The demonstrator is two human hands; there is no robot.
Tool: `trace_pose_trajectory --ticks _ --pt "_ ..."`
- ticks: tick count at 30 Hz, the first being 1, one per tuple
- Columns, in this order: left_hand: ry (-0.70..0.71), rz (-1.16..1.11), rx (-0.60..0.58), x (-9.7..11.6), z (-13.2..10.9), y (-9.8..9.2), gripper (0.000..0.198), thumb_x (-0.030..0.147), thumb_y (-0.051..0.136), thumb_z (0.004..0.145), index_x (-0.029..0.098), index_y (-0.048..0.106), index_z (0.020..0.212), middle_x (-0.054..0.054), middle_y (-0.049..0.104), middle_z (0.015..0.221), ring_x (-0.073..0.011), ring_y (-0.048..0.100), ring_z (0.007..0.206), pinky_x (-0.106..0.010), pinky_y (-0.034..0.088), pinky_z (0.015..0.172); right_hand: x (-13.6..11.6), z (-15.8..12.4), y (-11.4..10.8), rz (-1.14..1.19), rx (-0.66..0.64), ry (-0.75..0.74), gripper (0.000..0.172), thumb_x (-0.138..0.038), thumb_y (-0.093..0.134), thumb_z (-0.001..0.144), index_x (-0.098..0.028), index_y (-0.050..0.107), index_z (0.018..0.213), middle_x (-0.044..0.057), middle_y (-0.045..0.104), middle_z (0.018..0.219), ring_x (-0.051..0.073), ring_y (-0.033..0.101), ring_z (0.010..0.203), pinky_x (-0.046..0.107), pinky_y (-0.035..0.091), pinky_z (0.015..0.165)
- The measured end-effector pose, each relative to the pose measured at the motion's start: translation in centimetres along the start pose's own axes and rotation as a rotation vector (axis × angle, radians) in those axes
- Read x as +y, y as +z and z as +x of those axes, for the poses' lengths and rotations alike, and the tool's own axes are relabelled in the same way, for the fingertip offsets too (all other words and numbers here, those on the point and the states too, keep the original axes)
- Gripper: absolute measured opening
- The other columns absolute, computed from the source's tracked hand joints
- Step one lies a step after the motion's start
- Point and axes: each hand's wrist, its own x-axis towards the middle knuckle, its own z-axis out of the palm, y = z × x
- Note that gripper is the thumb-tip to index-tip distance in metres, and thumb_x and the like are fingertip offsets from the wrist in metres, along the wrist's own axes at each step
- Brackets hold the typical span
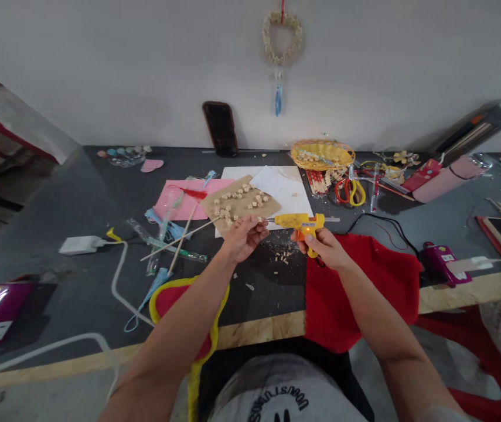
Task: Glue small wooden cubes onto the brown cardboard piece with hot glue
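My right hand (321,245) grips a yellow glue gun (296,221) by its handle, the nozzle pointing left. At the nozzle's tip my left hand (245,235) is closed in a pinch on a small pale wooden piece (259,220). Fingers partly hide that piece, and I cannot tell whether the nozzle touches it. Just beyond my left hand, a brown card (272,212) carries several small wooden pieces (234,194), some joined in short rows. A thin wooden stick (180,239) runs from the card toward the left. Wood crumbs (282,257) lie below the glue gun.
A yellow basket (323,155), scissors (355,192) and a pink bottle (447,177) stand along the back right. A phone (220,129) leans on the wall beside a hanging heart (282,38). Red cloth (364,287) overhangs the front edge. A white cable (121,269) crosses the left side.
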Motion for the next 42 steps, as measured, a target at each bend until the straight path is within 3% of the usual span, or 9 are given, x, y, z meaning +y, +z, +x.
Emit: trace_pose_trajectory --ticks 18,26,36,42 --pt "0.013 0.014 0.018 -0.1 0.0 -0.1 0.021 0.024 0.083 0.066 0.012 0.066 0.065 -0.002 0.066 0.063 -0.0061 0.055 0.055 -0.021 0.051 0.060 0.1 0.1 0.3 -0.071 -0.007 -0.024 0.047 -0.061 0.052 0.087 -0.016 0.061 0.096 0.001 0.053 0.070 0.011 0.046 0.060 0.025 0.037 0.055" --pt "0.006 0.018 -0.062 -0.1 -0.2 -0.2 0.030 0.024 0.089 0.057 0.012 0.061 0.058 -0.004 0.067 0.064 -0.0070 0.055 0.057 -0.020 0.050 0.060 0.7 0.0 0.1 -0.046 0.002 -0.024 0.042 -0.057 0.051 0.090 -0.017 0.059 0.094 0.001 0.051 0.073 0.011 0.045 0.062 0.026 0.039 0.059" --pt "0.005 0.028 -0.069 -0.1 -0.2 -0.2 0.029 0.024 0.088 0.058 0.013 0.062 0.060 -0.001 0.062 0.061 -0.0070 0.053 0.058 -0.021 0.051 0.061 0.9 0.0 0.2 -0.074 0.022 -0.030 0.044 -0.061 0.052 0.088 -0.017 0.057 0.091 0.002 0.051 0.081 0.011 0.047 0.065 0.026 0.042 0.061" --pt "-0.002 0.031 -0.065 0.0 -0.2 -0.1 0.026 0.021 0.086 0.062 0.013 0.062 0.060 -0.002 0.064 0.063 -0.0063 0.052 0.057 -0.021 0.050 0.060 0.3 0.1 0.3 -0.131 0.019 -0.047 0.048 -0.065 0.050 0.086 -0.018 0.056 0.083 0.001 0.049 0.075 0.012 0.047 0.064 0.026 0.041 0.059"
